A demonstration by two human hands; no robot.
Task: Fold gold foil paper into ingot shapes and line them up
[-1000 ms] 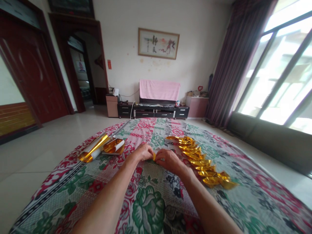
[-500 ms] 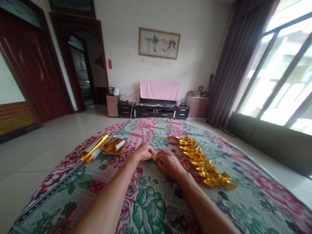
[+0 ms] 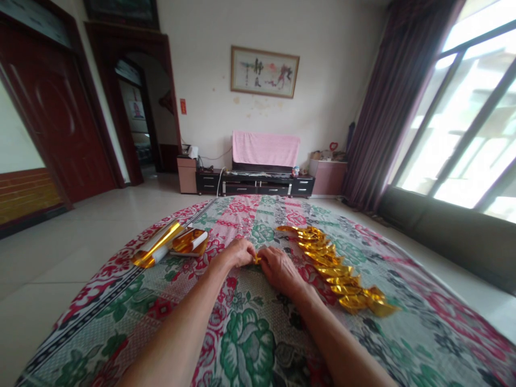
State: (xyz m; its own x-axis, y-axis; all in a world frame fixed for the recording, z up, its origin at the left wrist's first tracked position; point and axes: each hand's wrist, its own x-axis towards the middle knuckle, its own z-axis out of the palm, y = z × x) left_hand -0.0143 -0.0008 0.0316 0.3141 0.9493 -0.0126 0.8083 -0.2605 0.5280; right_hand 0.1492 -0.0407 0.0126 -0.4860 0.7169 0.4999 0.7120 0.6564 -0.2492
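Observation:
A small piece of gold foil paper (image 3: 257, 259) shows between my hands, low over the flowered cloth; most of it is hidden by fingers. My left hand (image 3: 241, 252) pinches its left side, and my right hand (image 3: 278, 267) closes on its right side with the fingers curled. To the right, a row of folded gold foil ingots (image 3: 328, 260) runs from the far middle toward the near right. On the left lie a curled gold foil sheet (image 3: 161, 243) and a stack of gold foil paper (image 3: 189, 243) with a white underside.
A round table carries a red, green and grey floral tablecloth (image 3: 245, 344). Beyond it stand a low black TV cabinet (image 3: 258, 185) and a pink cloth (image 3: 266, 148) draped over what is beneath. Tall windows (image 3: 455, 129) and a purple curtain (image 3: 403, 107) are at right.
Both hands stay in nearly the same place. The fingers have shifted slightly around the foil, and its visible part now looks narrower and more folded. The view has moved a little.

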